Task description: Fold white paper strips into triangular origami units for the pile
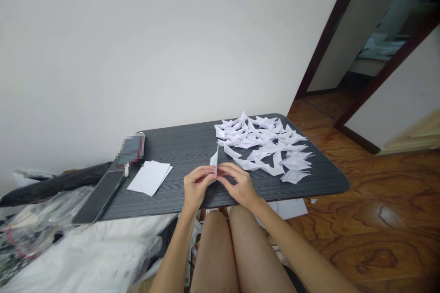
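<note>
A plain pale wall (172,46) backs the scene, and in front of it sits a dark, grained surface (182,146), its far right part taken up by a sprawling heap of folded white papers (261,138), the landmark of this corner. Wooden floor (343,229) runs off to the right of the heap, and a doorway (319,41) with dark red framing rises beyond it.

Now to the action, just left of the heap and nearer the person! A narrow folded paper (214,159) stands upright above the surface, its pointed tip aimed away from the person. The left hand (198,181) has thumb and fingers pinched on its near end; the right hand (240,185) meets it from the other side, fingertips clamped on that same end (a neat two-handed grip, this).

Well left of the heap lie flat white sheets (149,178), one peeking out from under another. Farther left of the heap comes a device with a pixelated screen (129,151), a white plug (126,171) at its near end, then a flat dark slab (99,197).
</note>
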Available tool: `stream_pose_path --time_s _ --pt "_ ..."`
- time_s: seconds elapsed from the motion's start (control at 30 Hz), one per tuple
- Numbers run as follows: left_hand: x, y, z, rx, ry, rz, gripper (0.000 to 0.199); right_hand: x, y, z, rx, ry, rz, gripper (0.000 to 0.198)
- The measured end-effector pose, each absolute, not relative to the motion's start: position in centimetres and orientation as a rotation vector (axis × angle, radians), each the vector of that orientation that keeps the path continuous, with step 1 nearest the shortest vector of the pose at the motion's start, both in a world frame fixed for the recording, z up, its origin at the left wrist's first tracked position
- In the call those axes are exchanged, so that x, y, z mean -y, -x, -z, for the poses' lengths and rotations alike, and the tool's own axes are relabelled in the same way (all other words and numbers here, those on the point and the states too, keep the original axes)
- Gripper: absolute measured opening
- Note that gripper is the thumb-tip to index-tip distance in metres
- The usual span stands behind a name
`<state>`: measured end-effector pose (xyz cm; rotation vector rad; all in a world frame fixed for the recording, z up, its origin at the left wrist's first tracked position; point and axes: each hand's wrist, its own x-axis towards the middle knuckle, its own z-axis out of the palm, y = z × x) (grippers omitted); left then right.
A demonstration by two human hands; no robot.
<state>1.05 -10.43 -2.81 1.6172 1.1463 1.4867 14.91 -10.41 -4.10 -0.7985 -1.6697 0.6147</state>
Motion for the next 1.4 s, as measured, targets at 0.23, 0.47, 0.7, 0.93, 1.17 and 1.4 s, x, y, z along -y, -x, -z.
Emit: stream_pose_path --time_s 0.23,0.47,0.7,0.93,1.17,1.4 --pt "10.1 -0.9 3.1 -1.13 -1.643 -1.46 0.004 10.2 -14.9 4.6 1.581 0.762 -0.771 0.021" --pt "10.1 -0.7 3.2 -1.149 -1.629 -1.426 0.006 10.1 -15.0 4.8 1.568 0.749 -0.845 0.022" --pt "10.0 -0.7 3.2 -1.15 -1.631 -1.415 0.004 10.1 -15.0 4.7 1.569 0.737 -0.875 0.023" --pt "10.1 -0.8 3.4 -1.04 -1.548 -1.468 0.008 10.1 -14.9 4.2 1.548 0.865 -0.827 0.014" --pt "10.1 0.9 2.3 -0.613 -1.244 -1.568 0.021 9.6 -15.0 4.7 1.328 1.005 -1.08 0.018" --pt "9.7 3.1 2.6 -1.068 -1.415 -1.459 0.006 9.9 -14.9 4.8 1.404 0.92 -1.146 0.021"
